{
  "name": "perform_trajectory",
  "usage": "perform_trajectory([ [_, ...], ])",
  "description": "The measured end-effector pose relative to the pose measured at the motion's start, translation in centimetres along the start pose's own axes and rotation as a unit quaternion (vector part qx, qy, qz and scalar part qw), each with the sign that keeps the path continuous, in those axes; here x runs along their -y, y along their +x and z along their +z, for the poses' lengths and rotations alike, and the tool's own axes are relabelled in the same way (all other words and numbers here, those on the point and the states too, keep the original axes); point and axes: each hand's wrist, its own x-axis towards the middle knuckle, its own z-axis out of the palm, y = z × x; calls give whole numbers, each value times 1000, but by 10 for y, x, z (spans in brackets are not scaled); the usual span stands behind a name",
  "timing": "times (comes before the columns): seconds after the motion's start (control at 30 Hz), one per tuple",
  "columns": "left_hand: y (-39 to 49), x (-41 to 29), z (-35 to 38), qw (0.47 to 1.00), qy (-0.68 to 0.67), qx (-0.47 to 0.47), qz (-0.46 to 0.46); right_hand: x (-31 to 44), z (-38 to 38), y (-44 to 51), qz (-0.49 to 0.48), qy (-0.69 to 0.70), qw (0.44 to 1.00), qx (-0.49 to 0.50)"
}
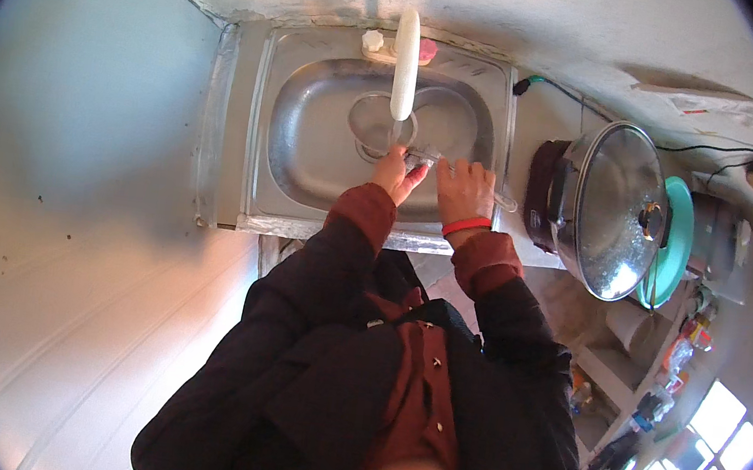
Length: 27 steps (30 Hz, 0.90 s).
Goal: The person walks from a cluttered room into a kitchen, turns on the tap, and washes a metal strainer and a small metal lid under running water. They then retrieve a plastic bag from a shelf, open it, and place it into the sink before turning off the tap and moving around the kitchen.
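My right hand (465, 189), with a red band at its wrist, is closed around a slim, clear or shiny utensil (505, 202) whose rounded end sticks out to the right. The utensil's other end reaches left to my left hand (394, 173), where the fingers touch a small greyish thing (423, 159) that I cannot identify. Both hands are over the front of a stainless steel sink (305, 129). A white faucet spout (406, 64) hangs above, with what looks like water below its tip. A round rim, perhaps of a bowl or strainer (379, 120), shows in the basin.
White (373, 40) and pink (427, 49) tap knobs flank the spout. Right of the sink stand a large pot or pan with a glass lid (616, 213) and a turquoise basin (676, 245). A black cable (580, 99) runs along the wall. Shelves (611, 373) stand at the lower right.
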Motion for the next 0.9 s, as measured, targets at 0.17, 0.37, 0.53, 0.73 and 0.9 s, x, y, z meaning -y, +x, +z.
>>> perform_trajectory([
  [0.17,3,3,16,989,-134,46,-35,-9,-16,9,-5,-1,1000,7],
  [0.37,-25,41,17,976,-165,61,-130,-29,-45,-13,-16,-22,996,85],
  [0.53,-53,61,-1,972,-154,34,-173,-25,-59,-34,-39,-21,991,124],
  [0.73,-12,32,28,971,-151,119,-144,-26,-46,-5,-6,-47,997,53],
  [0.9,-24,55,30,949,-216,100,-209,-44,-64,-11,-27,-44,994,97],
])
